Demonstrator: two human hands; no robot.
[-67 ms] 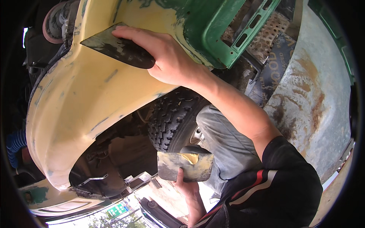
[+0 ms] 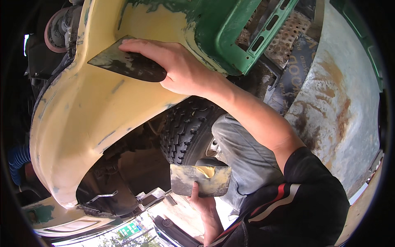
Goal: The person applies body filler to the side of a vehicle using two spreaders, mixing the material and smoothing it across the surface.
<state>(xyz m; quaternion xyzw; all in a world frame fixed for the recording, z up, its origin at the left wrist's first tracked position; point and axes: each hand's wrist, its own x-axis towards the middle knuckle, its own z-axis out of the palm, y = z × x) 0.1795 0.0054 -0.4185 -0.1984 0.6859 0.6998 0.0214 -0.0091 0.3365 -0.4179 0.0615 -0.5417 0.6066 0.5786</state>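
My right hand (image 2: 181, 68) grips a dark, flat body-filler spreader (image 2: 127, 61) smeared with pale residue. Its straight edge lies against a vehicle fender (image 2: 88, 107) coated in yellow filler, with grey-green streaks showing through. Lower down, in front of my bent leg, my left hand (image 2: 201, 201) holds a second dark rectangular spreader (image 2: 197, 185), thumb across its face. A dab of yellow filler (image 2: 207, 171) sits at the upper edge of that second spreader. The fingers behind it are hidden.
Beside the fender is a green body frame (image 2: 230, 45) with a slotted bracket. A knobby tire (image 2: 181, 131) stands below, near my knee. A round sanding disc (image 2: 57, 31) is at upper left, a blue ribbed hose (image 2: 18, 158) lower down, and a stained grey panel (image 2: 329, 103) on the right.
My right hand and its spreader have slid slightly downward along the fender. The view has shifted a little. My left hand keeps its place with the second spreader.
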